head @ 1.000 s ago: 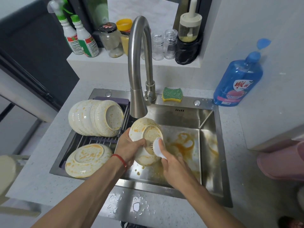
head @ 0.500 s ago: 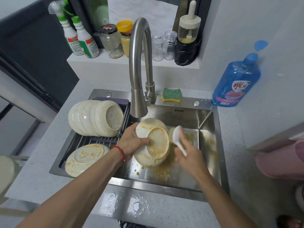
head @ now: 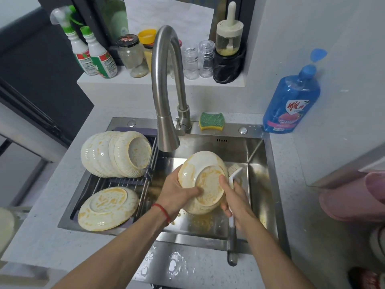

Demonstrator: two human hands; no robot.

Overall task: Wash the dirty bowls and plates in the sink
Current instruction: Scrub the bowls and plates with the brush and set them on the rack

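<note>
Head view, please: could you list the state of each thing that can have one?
Faucet: no water visible.
Held bowl: tilted, stained orange, in both hands.
Left hand: grips the bowl.
Right hand: holds the dish brush.
Stacked bowls: on their sides, dirty.
Plate: upside down, stained.
Sponge: unused on sink edge.

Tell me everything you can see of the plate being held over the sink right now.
The plate is cream-white, glossy, ceramic-looking, smeared with orange-yellow residue. It is tilted steeply over the sink basin, below the faucet spout, its underside and round foot ring facing the camera. The left hand grips its left edge, thumb across the base; the right hand, holding a white dish brush, touches its right edge.
</note>
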